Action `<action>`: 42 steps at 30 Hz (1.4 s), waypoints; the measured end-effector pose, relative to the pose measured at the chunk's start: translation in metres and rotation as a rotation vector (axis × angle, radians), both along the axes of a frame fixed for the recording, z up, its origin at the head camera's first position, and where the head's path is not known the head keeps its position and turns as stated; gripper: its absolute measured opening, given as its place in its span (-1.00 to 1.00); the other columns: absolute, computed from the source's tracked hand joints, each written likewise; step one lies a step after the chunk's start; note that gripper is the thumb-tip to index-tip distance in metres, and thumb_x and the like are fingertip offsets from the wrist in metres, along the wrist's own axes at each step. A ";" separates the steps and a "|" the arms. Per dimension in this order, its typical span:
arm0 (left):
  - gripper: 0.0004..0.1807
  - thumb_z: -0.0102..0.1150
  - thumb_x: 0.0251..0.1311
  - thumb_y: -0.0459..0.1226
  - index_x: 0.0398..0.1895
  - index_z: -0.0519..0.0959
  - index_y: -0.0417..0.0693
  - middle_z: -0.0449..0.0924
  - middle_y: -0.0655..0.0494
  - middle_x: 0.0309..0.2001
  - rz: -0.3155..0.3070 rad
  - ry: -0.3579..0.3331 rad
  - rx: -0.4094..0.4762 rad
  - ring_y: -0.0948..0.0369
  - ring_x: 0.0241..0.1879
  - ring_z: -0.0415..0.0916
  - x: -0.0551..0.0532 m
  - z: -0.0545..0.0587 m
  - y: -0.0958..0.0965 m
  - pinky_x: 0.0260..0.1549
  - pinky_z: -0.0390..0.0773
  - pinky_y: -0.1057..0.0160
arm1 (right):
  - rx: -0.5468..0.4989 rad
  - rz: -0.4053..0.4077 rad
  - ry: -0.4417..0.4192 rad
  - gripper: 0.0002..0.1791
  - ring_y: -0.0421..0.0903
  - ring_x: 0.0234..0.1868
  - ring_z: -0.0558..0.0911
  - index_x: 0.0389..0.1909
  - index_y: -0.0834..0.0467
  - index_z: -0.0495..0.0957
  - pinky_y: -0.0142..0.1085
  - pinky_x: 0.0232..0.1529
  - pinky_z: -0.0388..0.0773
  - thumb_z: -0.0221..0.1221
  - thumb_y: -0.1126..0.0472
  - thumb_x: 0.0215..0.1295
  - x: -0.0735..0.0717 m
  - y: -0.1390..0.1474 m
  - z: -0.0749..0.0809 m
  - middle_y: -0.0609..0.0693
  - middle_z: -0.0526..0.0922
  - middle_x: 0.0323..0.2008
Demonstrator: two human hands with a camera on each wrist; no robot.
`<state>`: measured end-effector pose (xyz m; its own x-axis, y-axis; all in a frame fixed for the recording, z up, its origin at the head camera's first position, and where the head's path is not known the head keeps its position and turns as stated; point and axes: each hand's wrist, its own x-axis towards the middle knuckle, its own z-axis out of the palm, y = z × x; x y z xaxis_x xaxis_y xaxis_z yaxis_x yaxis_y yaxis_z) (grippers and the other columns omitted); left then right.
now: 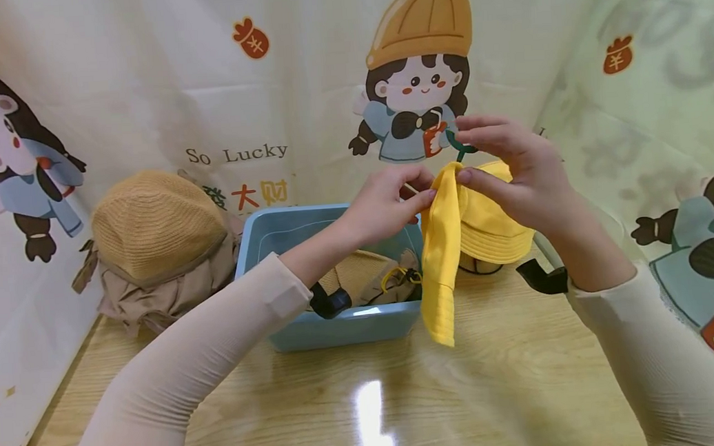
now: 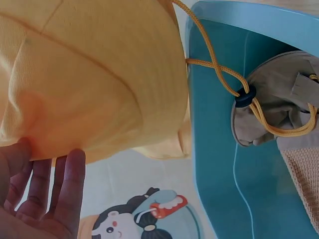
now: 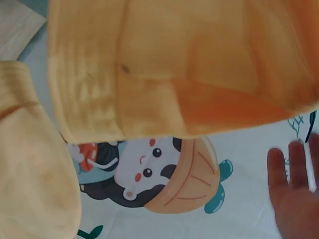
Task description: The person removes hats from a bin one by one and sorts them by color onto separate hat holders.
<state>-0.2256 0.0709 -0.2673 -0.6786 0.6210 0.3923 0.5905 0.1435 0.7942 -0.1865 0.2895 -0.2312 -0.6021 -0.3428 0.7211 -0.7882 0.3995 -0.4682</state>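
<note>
A folded yellow bucket hat (image 1: 440, 258) hangs upright in front of me, with a green sprout (image 1: 465, 148) by its top. My left hand (image 1: 387, 203) pinches the hat's upper edge between thumb and fingers; in the left wrist view, the fingers (image 2: 70, 184) reach behind the cloth. My right hand (image 1: 518, 170) has its thumb against the hat's top and its other fingers stretched out apart from the cloth. Just behind is a second yellow bucket hat (image 1: 493, 220), also in the right wrist view as yellow cloth (image 3: 35, 169) at left.
A blue bin (image 1: 346, 327) stands below my left hand. In it lies a straw-and-khaki hat (image 1: 360, 274) with a yellow cord and black toggle (image 2: 245, 96). At left, a straw hat (image 1: 158, 223) with brown cloth rests on the wooden table (image 1: 307, 399). A printed curtain (image 1: 311, 102) hangs behind.
</note>
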 end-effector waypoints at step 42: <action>-0.90 0.24 0.35 -0.23 -0.26 0.63 -0.08 0.66 0.16 -0.27 0.174 0.215 0.056 0.32 -0.25 0.55 -0.019 0.011 -0.001 -0.19 0.56 0.41 | -0.073 -0.391 -0.095 -0.90 -0.31 -0.50 0.61 -0.32 0.35 0.71 -0.58 -0.44 0.56 0.34 0.39 0.15 -0.005 0.017 -0.023 -0.30 0.67 -0.47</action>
